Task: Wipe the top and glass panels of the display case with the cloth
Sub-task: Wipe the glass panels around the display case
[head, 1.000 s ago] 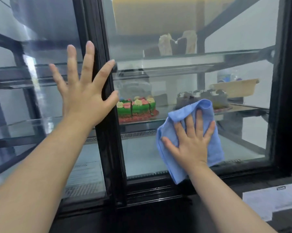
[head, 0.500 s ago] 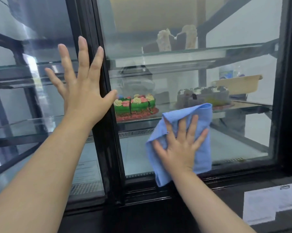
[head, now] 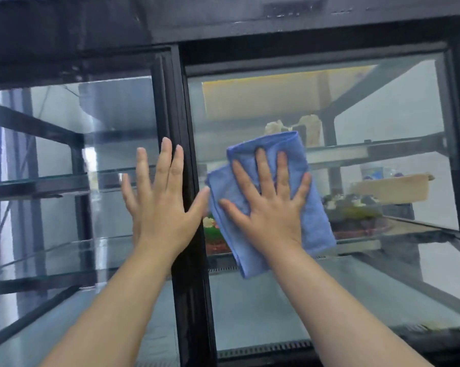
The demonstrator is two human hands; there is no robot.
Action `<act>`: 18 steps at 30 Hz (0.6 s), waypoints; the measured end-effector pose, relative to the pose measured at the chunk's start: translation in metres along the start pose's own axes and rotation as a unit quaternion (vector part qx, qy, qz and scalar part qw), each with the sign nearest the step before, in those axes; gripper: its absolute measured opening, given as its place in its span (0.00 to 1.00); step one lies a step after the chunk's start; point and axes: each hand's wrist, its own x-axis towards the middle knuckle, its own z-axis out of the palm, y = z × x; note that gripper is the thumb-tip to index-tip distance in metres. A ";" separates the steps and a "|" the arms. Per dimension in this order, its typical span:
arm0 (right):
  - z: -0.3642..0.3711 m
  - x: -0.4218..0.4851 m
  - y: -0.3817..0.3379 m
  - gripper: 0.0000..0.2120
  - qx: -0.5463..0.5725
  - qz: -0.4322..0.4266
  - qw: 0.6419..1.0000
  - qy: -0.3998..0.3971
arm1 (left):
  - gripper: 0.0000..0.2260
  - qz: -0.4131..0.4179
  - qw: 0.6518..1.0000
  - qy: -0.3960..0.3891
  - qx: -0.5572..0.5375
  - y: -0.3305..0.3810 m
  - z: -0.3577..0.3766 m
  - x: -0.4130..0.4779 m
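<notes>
The cloth [head: 270, 200] has been carried higher up the right glass panel [head: 382, 128], pressed flat under the right hand [head: 270, 215], fingers spread. The left hand [head: 162, 207], open-palmed, is kept braced against the frame [head: 178, 115].

Pretty sure this is a bakery or cake shop. It's a black-framed glass display case [head: 180, 107] with sliding panels and glass shelves [head: 356, 152] inside, the kind you see on a shop counter. On the right side there's a dark decorated cake [head: 353, 210] on a shelf, a green frosted one [head: 213, 229] peeking out further left, and pale slices [head: 309, 128] on the shelf above. A beige tray or box [head: 393, 189] sits far right behind the glass. The left half's shelves look bare.
</notes>
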 end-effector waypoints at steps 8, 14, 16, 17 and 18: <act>-0.015 0.067 0.044 0.35 0.006 0.243 0.970 -0.024 | 0.40 -0.017 0.996 -0.027 0.083 0.009 -0.014 0.071; -0.015 0.062 0.071 0.32 -0.016 -0.044 0.998 -0.030 | 0.40 -0.026 0.997 -0.031 0.068 0.007 -0.011 0.072; -0.023 0.075 0.097 0.32 -0.014 0.082 0.996 -0.041 | 0.41 -0.024 0.997 -0.030 0.066 0.007 -0.010 0.072; -0.026 0.088 0.099 0.33 -0.006 0.170 0.985 -0.041 | 0.41 -0.025 0.997 -0.033 0.067 0.007 -0.010 0.072; -0.026 0.106 0.090 0.33 0.003 0.231 0.973 -0.032 | 0.40 -0.024 0.997 -0.034 0.064 0.006 -0.010 0.073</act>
